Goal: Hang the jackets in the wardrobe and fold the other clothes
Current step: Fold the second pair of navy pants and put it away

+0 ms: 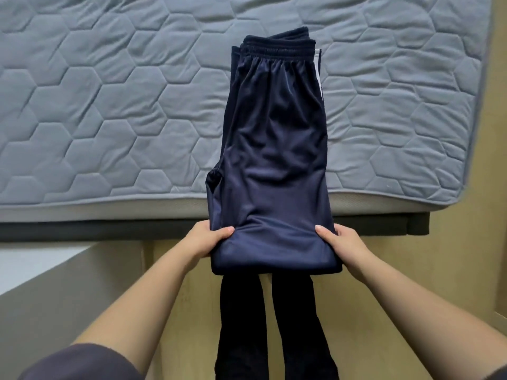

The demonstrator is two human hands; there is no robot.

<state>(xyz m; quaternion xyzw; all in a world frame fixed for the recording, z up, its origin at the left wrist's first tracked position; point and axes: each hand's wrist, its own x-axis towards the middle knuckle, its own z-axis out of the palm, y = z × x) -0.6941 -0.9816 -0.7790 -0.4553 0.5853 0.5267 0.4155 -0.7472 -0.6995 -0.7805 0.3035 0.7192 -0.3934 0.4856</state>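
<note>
The navy track pants [274, 149], shiny and folded lengthwise, lie on the mattress [109, 105] with the gathered waistband [279, 46] at 12 o'clock and a white stripe [318, 72] along the 3 o'clock edge. The mattress is grey, quilted in hexagons, above a yellowish floor [411, 256]. The left hand [204, 238] at 9 o'clock and the right hand [343, 244] at 3 o'clock grasp the pants' 6 o'clock end, thumbs on top.

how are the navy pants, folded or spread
Folded: the pants lie doubled on the mattress, waistband layers stacked; left hand and right hand grip the near fold.
</note>
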